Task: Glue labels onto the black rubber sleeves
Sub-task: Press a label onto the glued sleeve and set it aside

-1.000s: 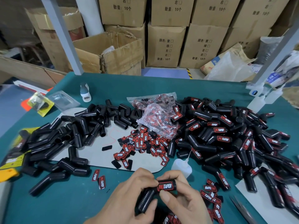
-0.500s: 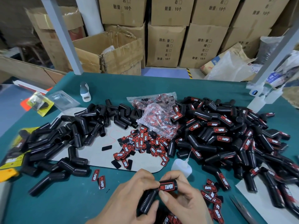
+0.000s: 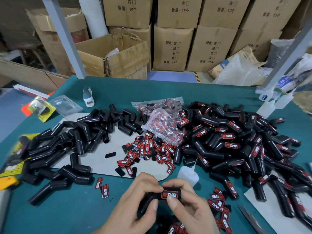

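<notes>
two hands meet at the bottom centre of the head view, both on one black rubber sleeve (image 3: 152, 199). the left hand (image 3: 133, 206) curls its fingers over the sleeve's lower, left-hand part with the thumb pressed beneath, so it is grasping it. the right hand (image 3: 189, 206) pinches the upper, right-hand part, thumb laid against the red label (image 3: 169, 195) and fingers wrapped behind. the sleeve is bent; its labelled limb runs nearly level across the frame, left to right, while the other limb drops toward the lower left, under the left palm. the label lies along that level limb, facing up at the camera, so it sits straight under the right thumb. by my judgement the right hand is the one placed to press it flat, with the left steadying.

a glue bottle (image 3: 186, 175) stands just above the right hand, its nozzle leaning to the upper right. loose labels (image 3: 148, 149) are heaped at the frame's centre, unlabelled sleeves (image 3: 81, 141) to the left, and the finished pile (image 3: 236, 141) fills the right, the nearer side for the right hand when this one is set down.
</notes>
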Demonstrator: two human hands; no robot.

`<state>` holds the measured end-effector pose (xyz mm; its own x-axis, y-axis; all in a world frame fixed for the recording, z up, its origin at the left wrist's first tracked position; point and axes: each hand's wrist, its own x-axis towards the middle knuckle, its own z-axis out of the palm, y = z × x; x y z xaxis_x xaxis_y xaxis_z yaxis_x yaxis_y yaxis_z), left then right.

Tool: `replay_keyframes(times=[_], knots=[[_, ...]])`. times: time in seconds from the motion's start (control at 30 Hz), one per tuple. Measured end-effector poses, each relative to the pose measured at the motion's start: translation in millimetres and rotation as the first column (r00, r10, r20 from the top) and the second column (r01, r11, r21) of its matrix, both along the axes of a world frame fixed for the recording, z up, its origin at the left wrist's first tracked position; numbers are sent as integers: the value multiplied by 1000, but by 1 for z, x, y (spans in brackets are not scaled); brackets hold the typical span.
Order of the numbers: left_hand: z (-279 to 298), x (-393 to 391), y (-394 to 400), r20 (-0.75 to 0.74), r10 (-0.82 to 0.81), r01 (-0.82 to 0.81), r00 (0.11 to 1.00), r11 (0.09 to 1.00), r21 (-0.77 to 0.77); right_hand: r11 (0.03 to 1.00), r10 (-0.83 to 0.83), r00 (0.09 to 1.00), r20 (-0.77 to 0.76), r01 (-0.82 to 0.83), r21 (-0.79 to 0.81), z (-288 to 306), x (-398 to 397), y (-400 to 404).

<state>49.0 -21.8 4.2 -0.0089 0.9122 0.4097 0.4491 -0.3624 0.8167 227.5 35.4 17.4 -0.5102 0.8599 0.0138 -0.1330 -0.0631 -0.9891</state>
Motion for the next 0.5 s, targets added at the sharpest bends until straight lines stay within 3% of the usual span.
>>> replay_keyframes(times=[0.33,0.5], knots=[[-9,5,2,-102,66,-61,993,997,49,981,-160,986,46,154,119,-6,-6,-1],[-6,6,4,-120,106,-90,987,988,127,990,-87,990,115,73,122,-4,-1,-1]])
